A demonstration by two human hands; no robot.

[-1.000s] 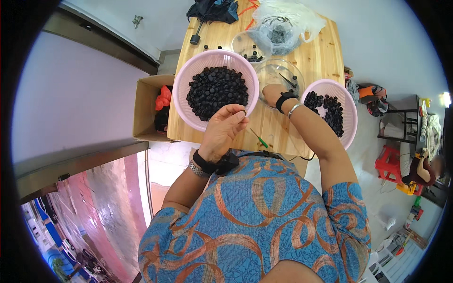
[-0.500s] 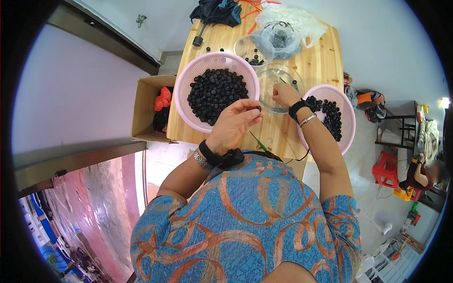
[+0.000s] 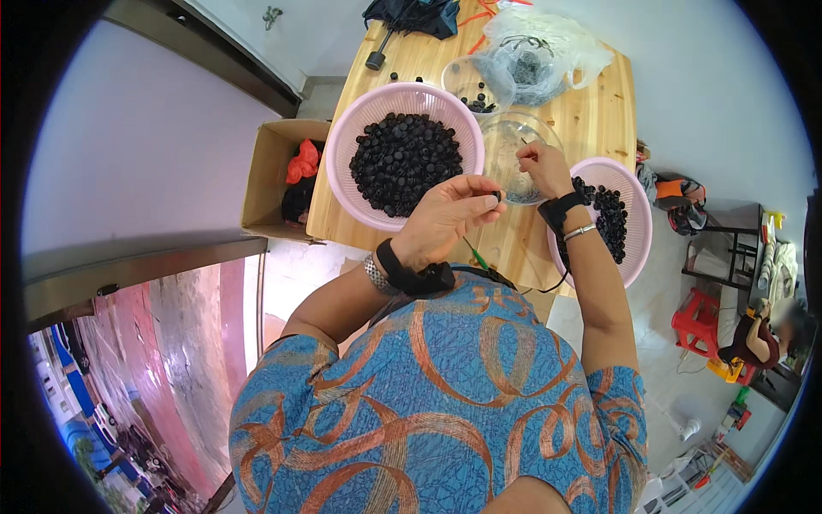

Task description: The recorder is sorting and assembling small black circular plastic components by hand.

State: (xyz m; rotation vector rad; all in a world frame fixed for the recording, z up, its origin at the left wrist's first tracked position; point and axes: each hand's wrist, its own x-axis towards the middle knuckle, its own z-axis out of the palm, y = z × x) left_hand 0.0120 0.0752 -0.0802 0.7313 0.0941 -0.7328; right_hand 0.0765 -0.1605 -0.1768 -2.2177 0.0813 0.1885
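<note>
Between the thumb and fingers of my left hand (image 3: 445,216) is a small black round piece (image 3: 497,196), mostly covered by the fingertips. My right hand (image 3: 546,170) is closed in a pinch over a clear round tray (image 3: 500,141), and a thin dark pointed tool (image 3: 524,141) sticks out past its fingers. The tool's kind is too small to make out. Left of my hands, a pink basket (image 3: 339,158) holds a heap of black round pieces (image 3: 402,163). Under my right wrist, another pink basket (image 3: 635,253) holds more black pieces (image 3: 613,224).
Beyond the tray stand a clear tub (image 3: 454,81) with a few black pieces and a clear plastic bag (image 3: 586,60). A green-handled tool (image 3: 477,258) lies near the table's front edge. A cardboard box (image 3: 261,184) adjoins the left side. A person (image 3: 758,341) is far right.
My right hand has lifted and turned slightly, its fingers now nearer the tray's middle. The left hand keeps its pinch on the black piece. The whole view has shifted a little.
</note>
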